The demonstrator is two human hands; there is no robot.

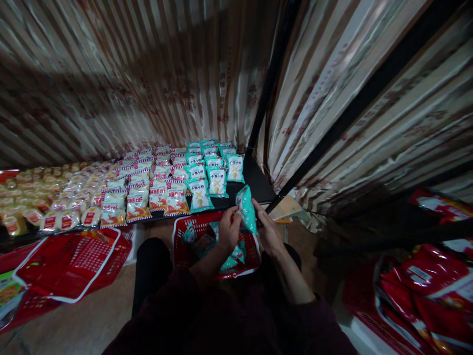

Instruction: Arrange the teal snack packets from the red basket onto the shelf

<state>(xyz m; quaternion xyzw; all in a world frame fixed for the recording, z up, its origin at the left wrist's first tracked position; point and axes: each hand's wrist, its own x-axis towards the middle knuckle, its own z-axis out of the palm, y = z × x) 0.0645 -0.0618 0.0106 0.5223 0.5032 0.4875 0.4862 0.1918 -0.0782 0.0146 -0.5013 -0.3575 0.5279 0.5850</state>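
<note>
Between my hands, above the basket, a teal snack bag (248, 212) is held tilted, its printed front turned to the left. My left hand (229, 230) pinches its left side with bent fingers. My right hand (270, 234) grips the right edge, with some fingers hidden behind the bag. Under my hands sits a red plastic basket (178, 246) holding several more teal bags (238, 252). Just beyond, on a black shelf (220, 203), matching teal bags (199, 193) stand in rows, front sides facing me.
Left of the teal rows stand orange-and-white snack bags (138, 201), then small round wrapped packs (68, 217). Another red basket (70, 266) lies at the lower left. Black poles (325, 148) rise at the right, before striped curtains (166, 74). Red packages (432, 276) fill a container at lower right.
</note>
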